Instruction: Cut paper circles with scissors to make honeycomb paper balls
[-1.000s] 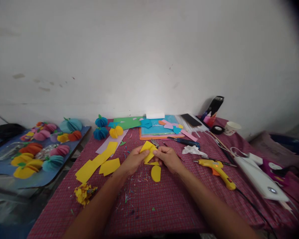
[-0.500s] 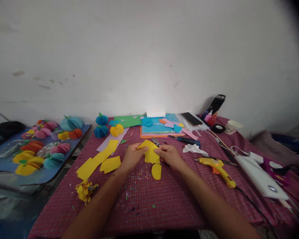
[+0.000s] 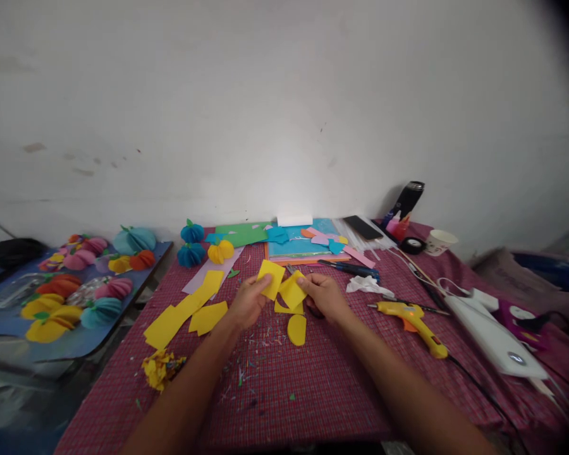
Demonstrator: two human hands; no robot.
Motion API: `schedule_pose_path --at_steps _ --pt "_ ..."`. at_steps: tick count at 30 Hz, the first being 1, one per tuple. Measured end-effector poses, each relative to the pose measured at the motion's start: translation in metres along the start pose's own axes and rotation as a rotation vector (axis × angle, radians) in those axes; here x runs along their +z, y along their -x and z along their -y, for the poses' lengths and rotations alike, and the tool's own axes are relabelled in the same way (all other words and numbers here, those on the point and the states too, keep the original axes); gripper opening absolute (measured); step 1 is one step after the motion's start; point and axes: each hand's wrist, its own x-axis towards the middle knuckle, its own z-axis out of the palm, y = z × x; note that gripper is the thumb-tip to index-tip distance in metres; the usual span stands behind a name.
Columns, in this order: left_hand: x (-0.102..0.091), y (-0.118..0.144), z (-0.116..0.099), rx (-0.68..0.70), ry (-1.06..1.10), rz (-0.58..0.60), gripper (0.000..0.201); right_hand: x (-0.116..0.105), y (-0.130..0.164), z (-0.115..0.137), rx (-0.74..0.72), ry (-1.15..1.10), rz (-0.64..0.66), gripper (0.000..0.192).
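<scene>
My left hand pinches a square piece of yellow paper between thumb and fingers. In my right hand is a second yellow paper piece, tilted and gripped at its right edge. Under the hands, more yellow paper shows on the cloth, partly covered. A rounded yellow cutout lies just below, nearer to me. Behind the papers, part of a metal tool shows; the right hand hides the rest. Yellow strips and a small stack of yellow pieces rest left of my left hand.
A yellow glue gun with its cord lies at right, beside a white power bank-like box. A paper cup and black bottle stand behind. Paper pumpkins sit back left, more on a blue table. Crumpled yellow paper lies front left.
The yellow paper that both hands held together is now apart in two pieces, one in each hand. My left hand's piece has tipped upright; the view has shifted slightly.
</scene>
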Motion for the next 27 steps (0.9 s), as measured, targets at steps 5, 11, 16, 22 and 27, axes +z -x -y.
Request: schedule_pose_path --at_steps 5,11,16,22,27 --pt "0.001 0.002 0.005 -0.087 -0.135 0.096 0.036 0.000 -0.001 -0.002 -0.027 -0.015 0.021 0.036" --pt "-0.005 0.000 0.005 -0.060 -0.336 0.073 0.042 -0.006 -0.002 -0.002 -0.046 -0.027 0.091 0.053" --pt "-0.005 0.000 0.005 -0.028 -0.430 0.073 0.040 -0.018 -0.003 0.002 -0.051 0.023 0.104 0.034" --pt "-0.013 -0.006 0.008 0.100 -0.435 -0.129 0.040 -0.039 -0.006 0.005 0.049 0.304 0.387 0.022" --pt "-0.014 -0.007 0.008 0.098 -0.476 -0.114 0.038 -0.037 -0.001 0.002 -0.086 0.450 0.620 0.019"
